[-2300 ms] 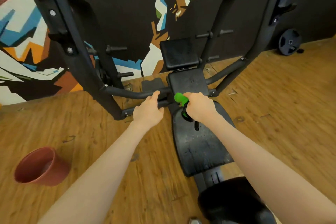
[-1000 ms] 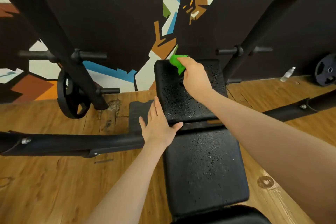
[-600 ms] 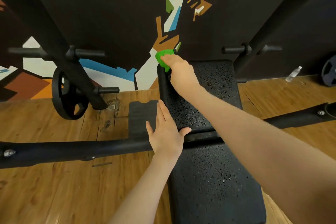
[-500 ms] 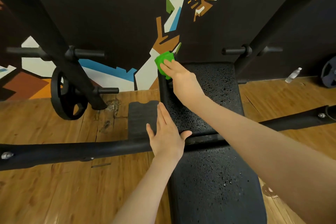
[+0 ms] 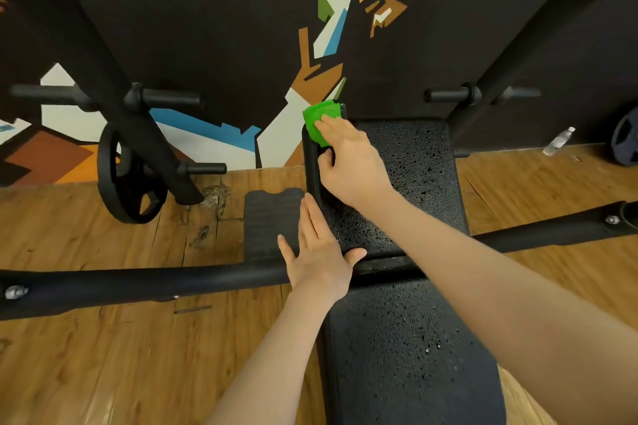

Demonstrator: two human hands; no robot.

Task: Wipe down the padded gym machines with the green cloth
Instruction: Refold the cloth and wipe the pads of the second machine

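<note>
The black padded bench has an upper pad [image 5: 414, 169] and a lower pad [image 5: 397, 348], both speckled with droplets. My right hand [image 5: 348, 162] holds the bunched green cloth [image 5: 317, 117] against the upper pad's far left corner, its fingers over the cloth and its thumb at the pad's left edge. My left hand [image 5: 317, 259] lies flat with straight fingers on the near left corner of the upper pad, just above the machine's black crossbar [image 5: 138, 283].
A black footplate [image 5: 269, 221] lies on the wooden floor left of the pad. A weight plate [image 5: 127, 176] hangs on the slanted left upright [image 5: 103, 62]. At the right stand another upright [image 5: 518, 45], a water bottle [image 5: 557, 141] and a second plate [image 5: 626, 141] by the painted wall.
My right hand slid the cloth leftward along the upper pad's far edge to its left corner. My left hand stayed flat on the pad's near corner.
</note>
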